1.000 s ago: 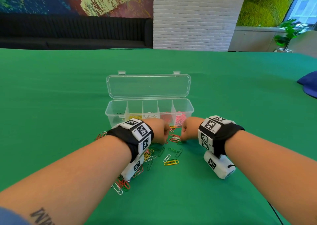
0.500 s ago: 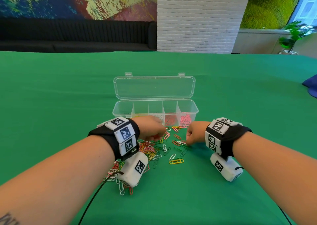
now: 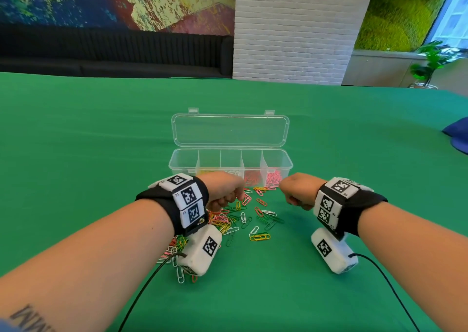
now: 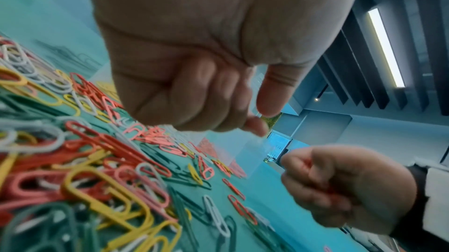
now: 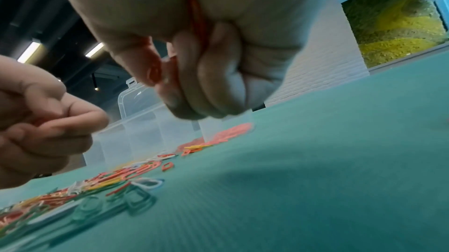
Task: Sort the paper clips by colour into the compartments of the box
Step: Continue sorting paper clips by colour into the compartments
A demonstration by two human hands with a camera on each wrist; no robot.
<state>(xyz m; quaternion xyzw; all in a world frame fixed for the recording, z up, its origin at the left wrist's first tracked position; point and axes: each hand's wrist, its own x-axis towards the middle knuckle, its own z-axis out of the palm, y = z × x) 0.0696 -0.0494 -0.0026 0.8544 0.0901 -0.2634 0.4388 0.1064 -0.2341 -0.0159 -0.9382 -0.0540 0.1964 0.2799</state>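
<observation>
Clearly the right hand (image 5: 194, 60) grips red clips (image 5: 155, 71) (mostly hidden); left hand's (image 4: 194, 83) grip curls, contents unclear.

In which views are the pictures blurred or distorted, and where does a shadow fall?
Head view: sharp, wide-angle bend at the table edges. Left wrist view: near paper clips soft. Right wrist view: motion blur on the right hand, soft shadow on the cloth.

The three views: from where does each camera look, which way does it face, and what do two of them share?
Head: worn on the head, looks forward and down at the clear plastic compartment box; both forearms show.
Left wrist: under the wrist, along the left hand at the loose coloured paper clips.
Right wrist: along the right hand, which pinches red clips, toward the box.
Shared: each wrist view shows the other hand too.
</observation>
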